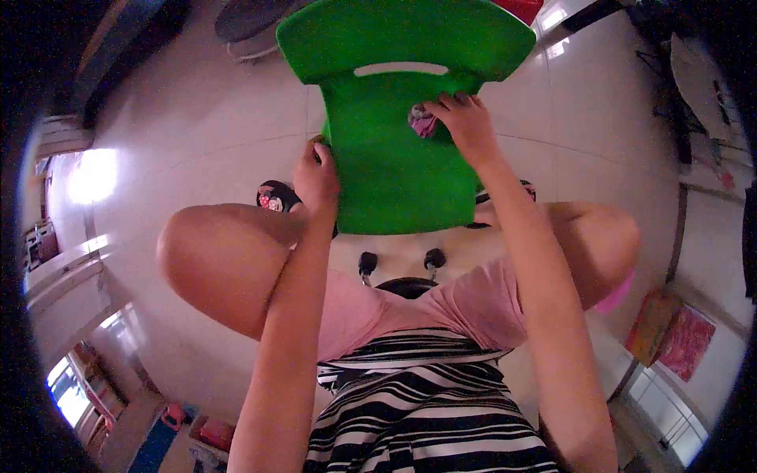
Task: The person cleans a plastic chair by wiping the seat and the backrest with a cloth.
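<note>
A small green plastic chair (394,173) stands between my knees, its backrest with a long slot at the far side. My right hand (467,124) is over the right part of the seat, fingers bent round a crumpled pink and grey cloth (424,121). Part of that cloth is hidden under the fingers. At the seat's left edge is my left hand (318,172), its fingers curled in around the edge; the fingertips are partly hidden.
Under me are the casters (435,257) of a seat. Black sandals (272,197) are on my feet, beside the chair. Pale shiny tiles (205,118) cover the floor. A grey rounded object (248,20) lies at the top left, and a red thing (520,8) shows behind the backrest.
</note>
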Action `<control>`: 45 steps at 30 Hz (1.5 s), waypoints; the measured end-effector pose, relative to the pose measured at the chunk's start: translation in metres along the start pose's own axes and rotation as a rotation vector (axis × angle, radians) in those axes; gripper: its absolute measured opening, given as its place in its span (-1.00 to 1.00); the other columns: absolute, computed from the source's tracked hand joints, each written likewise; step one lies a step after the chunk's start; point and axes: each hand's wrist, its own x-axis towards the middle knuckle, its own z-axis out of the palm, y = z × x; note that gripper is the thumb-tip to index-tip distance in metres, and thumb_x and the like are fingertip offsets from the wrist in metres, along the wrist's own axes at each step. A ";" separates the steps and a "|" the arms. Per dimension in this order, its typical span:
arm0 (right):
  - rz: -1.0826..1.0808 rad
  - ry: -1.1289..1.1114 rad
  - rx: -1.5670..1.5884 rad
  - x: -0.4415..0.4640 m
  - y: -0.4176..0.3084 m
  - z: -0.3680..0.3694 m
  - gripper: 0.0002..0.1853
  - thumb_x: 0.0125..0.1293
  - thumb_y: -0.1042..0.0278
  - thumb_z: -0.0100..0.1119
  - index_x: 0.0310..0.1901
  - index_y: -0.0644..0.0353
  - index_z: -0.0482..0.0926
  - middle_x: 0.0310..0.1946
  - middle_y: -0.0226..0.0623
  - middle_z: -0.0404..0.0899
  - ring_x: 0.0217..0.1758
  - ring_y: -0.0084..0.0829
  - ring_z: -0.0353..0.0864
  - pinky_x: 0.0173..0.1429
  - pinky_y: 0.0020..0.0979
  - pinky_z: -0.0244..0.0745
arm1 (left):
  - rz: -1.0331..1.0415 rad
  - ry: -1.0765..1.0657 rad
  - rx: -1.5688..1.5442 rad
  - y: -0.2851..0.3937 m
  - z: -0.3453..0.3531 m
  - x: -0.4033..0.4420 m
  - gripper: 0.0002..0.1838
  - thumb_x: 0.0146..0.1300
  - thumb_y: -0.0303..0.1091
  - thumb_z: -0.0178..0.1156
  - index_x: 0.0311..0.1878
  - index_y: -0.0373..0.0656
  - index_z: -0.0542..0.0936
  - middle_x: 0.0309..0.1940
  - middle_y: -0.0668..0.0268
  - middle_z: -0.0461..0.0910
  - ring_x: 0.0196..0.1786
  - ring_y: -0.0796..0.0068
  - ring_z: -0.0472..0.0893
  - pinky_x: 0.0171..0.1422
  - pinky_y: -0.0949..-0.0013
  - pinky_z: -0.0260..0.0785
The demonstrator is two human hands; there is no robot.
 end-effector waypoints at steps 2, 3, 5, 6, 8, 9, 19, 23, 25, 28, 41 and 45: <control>0.020 0.010 0.031 0.001 0.000 0.002 -0.63 0.15 0.41 0.00 0.00 -0.15 0.56 -0.08 -0.40 0.55 0.01 -0.27 0.51 0.12 -0.22 0.43 | 0.004 0.012 0.013 0.001 0.000 -0.001 -0.62 0.36 -0.05 -0.16 0.04 0.09 0.57 -0.20 0.03 0.63 -0.12 -0.07 0.59 -0.08 0.00 0.40; 0.041 0.014 0.033 0.000 0.000 0.002 -0.63 0.14 0.41 0.00 -0.01 -0.14 0.56 -0.08 -0.39 0.55 0.01 -0.27 0.51 0.11 -0.22 0.42 | 0.001 0.011 0.014 0.002 0.000 -0.002 -0.62 0.36 -0.05 -0.17 0.04 0.10 0.57 -0.20 0.04 0.63 -0.12 -0.08 0.59 -0.07 0.00 0.40; 0.084 0.024 0.037 0.001 -0.004 0.004 -0.64 0.14 0.41 0.01 -0.02 -0.12 0.57 -0.10 -0.37 0.55 0.00 -0.27 0.51 0.09 -0.21 0.42 | -0.026 0.001 0.032 0.011 -0.005 -0.004 -0.62 0.36 -0.05 -0.17 0.05 0.11 0.57 -0.20 0.04 0.63 -0.12 -0.08 0.59 -0.07 0.00 0.40; 0.116 0.022 0.043 0.001 -0.007 0.004 -0.65 0.14 0.41 0.01 -0.03 -0.09 0.58 -0.11 -0.35 0.55 -0.01 -0.26 0.51 0.08 -0.20 0.41 | -0.049 -0.008 0.049 0.016 -0.008 -0.005 -0.62 0.36 -0.05 -0.17 0.05 0.12 0.57 -0.20 0.04 0.63 -0.12 -0.08 0.59 -0.07 -0.01 0.40; 0.183 0.021 0.051 0.001 -0.018 -0.003 -0.67 0.13 0.41 0.01 -0.05 -0.04 0.59 -0.13 -0.32 0.55 -0.04 -0.24 0.50 0.05 -0.20 0.41 | -0.073 -0.021 0.074 0.020 -0.009 -0.006 -0.62 0.36 -0.04 -0.17 0.06 0.13 0.56 -0.21 0.04 0.63 -0.12 -0.09 0.59 -0.07 -0.01 0.40; 0.202 0.050 0.051 0.000 -0.022 -0.005 -0.67 0.13 0.42 0.01 -0.06 -0.02 0.59 -0.14 -0.31 0.55 -0.05 -0.23 0.50 0.03 -0.20 0.41 | -0.077 -0.025 0.084 0.019 -0.009 -0.006 -0.62 0.36 -0.04 -0.17 0.06 0.14 0.56 -0.21 0.04 0.63 -0.12 -0.09 0.59 -0.07 -0.02 0.40; 0.366 -0.122 0.160 -0.043 -0.087 -0.040 -0.66 0.10 0.45 0.03 -0.05 0.05 0.57 -0.20 -0.30 0.51 -0.08 -0.25 0.49 -0.03 -0.23 0.41 | -0.103 -0.067 0.094 0.018 -0.010 -0.005 -0.63 0.37 -0.03 -0.19 0.06 0.19 0.54 -0.23 0.04 0.63 -0.15 -0.12 0.59 -0.09 -0.05 0.39; 0.328 -0.153 0.227 -0.071 -0.108 -0.059 -0.67 0.10 0.44 0.04 -0.05 0.06 0.54 -0.20 -0.32 0.50 -0.10 -0.26 0.49 -0.05 -0.26 0.41 | -0.059 -0.020 0.075 0.015 -0.007 -0.006 -0.63 0.38 -0.03 -0.20 0.06 0.18 0.54 -0.21 0.06 0.63 -0.15 -0.10 0.59 -0.09 -0.03 0.39; 0.311 -0.162 0.237 -0.080 -0.115 -0.066 -0.67 0.10 0.44 0.04 -0.05 0.05 0.54 -0.19 -0.32 0.50 -0.10 -0.26 0.49 -0.05 -0.26 0.41 | -0.029 0.000 0.040 0.017 -0.008 -0.008 -0.64 0.38 -0.04 -0.19 0.05 0.17 0.54 -0.20 0.07 0.63 -0.13 -0.08 0.59 -0.08 -0.02 0.39; 0.276 -0.150 0.247 -0.095 -0.124 -0.068 -0.66 0.08 0.45 0.06 -0.05 0.04 0.54 -0.19 -0.33 0.49 -0.10 -0.27 0.48 -0.05 -0.25 0.40 | -0.029 -0.023 0.042 0.015 -0.009 -0.006 -0.63 0.38 -0.04 -0.18 0.06 0.14 0.55 -0.18 0.08 0.63 -0.11 -0.06 0.59 -0.07 0.00 0.39; 0.229 -0.004 0.269 -0.092 -0.119 -0.057 -0.62 0.03 0.46 0.10 -0.06 -0.09 0.58 -0.23 -0.39 0.47 -0.17 -0.30 0.44 -0.09 -0.26 0.40 | 0.012 0.031 -0.066 0.006 -0.003 -0.003 -0.63 0.35 -0.07 -0.12 0.01 0.07 0.62 -0.21 0.10 0.65 -0.12 -0.02 0.61 -0.05 0.06 0.41; 0.223 0.025 0.223 -0.073 -0.111 -0.048 -0.63 0.06 0.44 0.08 -0.05 -0.09 0.58 -0.23 -0.41 0.47 -0.17 -0.32 0.45 -0.09 -0.27 0.40 | 0.041 0.031 -0.052 0.003 -0.004 -0.002 -0.63 0.35 -0.08 -0.11 0.01 0.06 0.62 -0.24 0.09 0.65 -0.14 -0.01 0.61 -0.07 0.06 0.41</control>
